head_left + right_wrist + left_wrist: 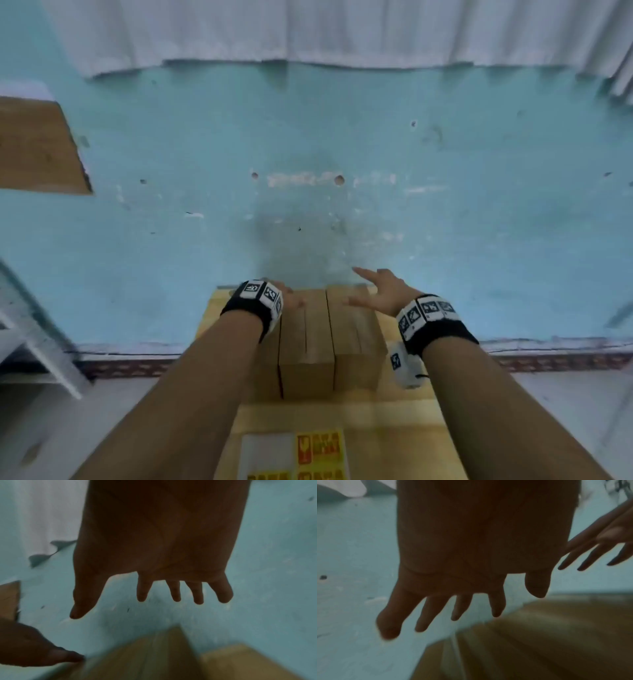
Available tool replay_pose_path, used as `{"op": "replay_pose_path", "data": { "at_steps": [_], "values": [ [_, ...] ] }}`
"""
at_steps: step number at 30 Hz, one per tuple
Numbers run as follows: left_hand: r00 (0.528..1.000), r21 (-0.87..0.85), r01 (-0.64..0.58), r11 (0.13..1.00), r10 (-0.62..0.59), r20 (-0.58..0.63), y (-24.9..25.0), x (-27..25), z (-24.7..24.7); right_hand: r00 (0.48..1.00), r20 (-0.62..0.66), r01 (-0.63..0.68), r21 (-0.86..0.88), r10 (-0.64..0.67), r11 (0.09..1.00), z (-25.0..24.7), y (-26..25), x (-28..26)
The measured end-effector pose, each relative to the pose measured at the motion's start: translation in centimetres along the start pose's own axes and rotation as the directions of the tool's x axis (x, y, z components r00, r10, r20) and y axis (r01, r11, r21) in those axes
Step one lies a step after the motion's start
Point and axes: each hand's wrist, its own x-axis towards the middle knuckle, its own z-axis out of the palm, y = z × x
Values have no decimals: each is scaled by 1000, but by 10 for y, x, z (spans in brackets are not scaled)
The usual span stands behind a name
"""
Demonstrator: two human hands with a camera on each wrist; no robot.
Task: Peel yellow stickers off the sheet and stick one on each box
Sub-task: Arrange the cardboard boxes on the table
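Observation:
Two plain cardboard boxes stand side by side on a bigger carton: the left box and the right box. A third box edge shows behind my left wrist. My left hand hovers over the far left end of the boxes, fingers spread and straight. My right hand is above the far right end, palm open, fingers splayed. Neither hand holds anything. The sticker sheet with yellow stickers lies on the carton at the near edge, one cell bare white.
The big carton under the boxes fills the bottom middle. A pale blue wall rises right behind it, with a white curtain above. A wooden board is at left, a white frame lower left.

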Motion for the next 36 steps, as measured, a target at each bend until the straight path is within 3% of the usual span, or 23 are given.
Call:
{"op": "replay_pose_path", "data": {
  "at_steps": [3,6,9,15,21,23,28,32,36],
  "values": [
    [995,35,104,994,-104,-3,3,10,51,995,96,6,-133,7,991,67,10,8],
    [993,-36,88,995,-91,-76,9,-5,52,998,-41,38,-203,-48,978,100,13,15],
    [989,-114,95,989,-107,-100,-7,-13,48,986,-101,96,-285,-129,954,97,4,7],
    [996,-175,56,983,-67,-56,-21,-55,54,985,66,170,-408,-157,897,108,-18,-15],
    [999,-267,47,962,-50,-6,-54,-79,84,974,-85,152,-431,-208,889,130,-15,-30],
    [999,-235,17,972,-27,-41,-62,-93,82,973,-81,172,-384,-218,907,125,-15,-30],
    [999,55,-29,998,31,-33,-78,-114,87,964,-153,159,-330,-219,931,119,-18,-32],
    [993,7,-115,993,115,-8,-97,-119,89,958,-155,177,-343,-241,922,126,-23,-33],
    [997,-36,-65,997,63,-40,-110,-121,101,973,-118,148,-346,-200,927,136,-30,-17]
  ]
}}
